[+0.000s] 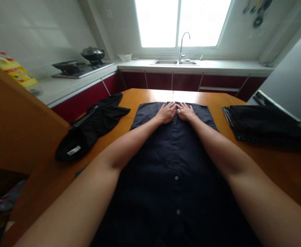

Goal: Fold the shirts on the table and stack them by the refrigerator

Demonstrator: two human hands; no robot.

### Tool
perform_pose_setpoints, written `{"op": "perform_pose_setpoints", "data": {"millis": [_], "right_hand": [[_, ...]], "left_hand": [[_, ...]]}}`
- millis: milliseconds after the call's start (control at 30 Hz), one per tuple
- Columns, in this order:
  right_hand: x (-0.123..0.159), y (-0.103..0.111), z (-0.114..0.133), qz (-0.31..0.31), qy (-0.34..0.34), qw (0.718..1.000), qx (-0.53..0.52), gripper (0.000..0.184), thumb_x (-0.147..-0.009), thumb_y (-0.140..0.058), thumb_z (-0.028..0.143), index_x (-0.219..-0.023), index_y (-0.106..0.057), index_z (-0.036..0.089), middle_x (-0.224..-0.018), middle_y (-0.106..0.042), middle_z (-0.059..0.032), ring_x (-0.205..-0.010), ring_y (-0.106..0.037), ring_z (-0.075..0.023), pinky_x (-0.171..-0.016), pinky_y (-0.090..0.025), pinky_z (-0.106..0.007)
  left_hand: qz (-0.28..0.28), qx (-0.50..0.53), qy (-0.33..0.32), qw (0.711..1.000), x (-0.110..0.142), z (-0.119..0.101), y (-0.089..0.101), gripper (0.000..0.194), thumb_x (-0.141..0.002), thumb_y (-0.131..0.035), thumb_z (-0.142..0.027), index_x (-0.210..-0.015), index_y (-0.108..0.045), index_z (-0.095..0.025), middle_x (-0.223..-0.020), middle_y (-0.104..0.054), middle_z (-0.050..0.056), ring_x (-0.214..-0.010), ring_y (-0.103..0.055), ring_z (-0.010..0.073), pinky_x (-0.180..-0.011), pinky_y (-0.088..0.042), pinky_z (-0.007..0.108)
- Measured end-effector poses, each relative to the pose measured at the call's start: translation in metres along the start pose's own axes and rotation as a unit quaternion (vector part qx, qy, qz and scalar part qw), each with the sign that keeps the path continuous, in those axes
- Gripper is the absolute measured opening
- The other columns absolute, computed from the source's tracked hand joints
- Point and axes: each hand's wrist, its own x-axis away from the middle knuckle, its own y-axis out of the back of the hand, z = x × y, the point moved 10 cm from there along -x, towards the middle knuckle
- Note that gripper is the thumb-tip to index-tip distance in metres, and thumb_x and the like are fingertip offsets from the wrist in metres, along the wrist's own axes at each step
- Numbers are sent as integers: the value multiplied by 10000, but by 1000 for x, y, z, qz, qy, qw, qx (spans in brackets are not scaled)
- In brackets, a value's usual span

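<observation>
Our left hand (167,113) and right hand (185,111), spread and grasping nothing, rest on the shirt (175,154) near its far edge.

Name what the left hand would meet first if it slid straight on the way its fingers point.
Most likely the right hand, close ahead of the left hand; whether the two touch is hard to tell.

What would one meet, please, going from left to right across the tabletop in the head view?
Black garment with a white label → left hand → right hand (both on the navy button-front shirt) → folded black cloth.
</observation>
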Motion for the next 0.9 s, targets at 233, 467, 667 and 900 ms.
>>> {"op": "perform_pose_setpoints", "data": {"millis": [233, 467, 667, 900], "right_hand": [[3, 3, -1, -18, -1, 1000, -5, 585, -1017, -239, 412, -1558, -343, 213, -1654, -238, -89, -1523, -177, -265, -1201, -124, -594], [3, 3, -1, -13, -5, 1000, -1, 587, -1022, -246, 441, -1554, -347, 214, -1652, -246, -91, -1514, -195, -281, -1198, -135, -588], [18, 24, 4, -104, -6, 994, 13, 549, -1016, -271, 379, -1482, -447, 147, -1552, -418, -163, -1417, -340, -323, -1162, -223, -537], [63, 64, 56, -196, 48, 979, 8, 492, -977, -336, 229, -1427, -502, 121, -1517, -459, -157, -1390, -371, -284, -1172, -218, -435]], "left_hand": [[87, 4, 89, 992, 53, 99, 4, 628, -1027, -234, -591, -1579, -285, -296, -1666, -193, 36, -1540, -116, 280, -1213, -109, 553], [50, -32, 193, 979, 74, 177, 38, 631, -1056, -188, -476, -1577, -280, -131, -1655, -202, 121, -1533, -148, 283, -1221, -134, 503], [70, -5, 21, 997, 95, 53, 12, 613, -1049, -231, -524, -1586, -275, -232, -1669, -169, 55, -1545, -82, 264, -1227, -87, 489], [97, 26, 75, 992, 124, 50, 19, 609, -1047, -247, -523, -1580, -280, -230, -1661, -189, 84, -1539, -122, 280, -1207, -153, 536]]}}
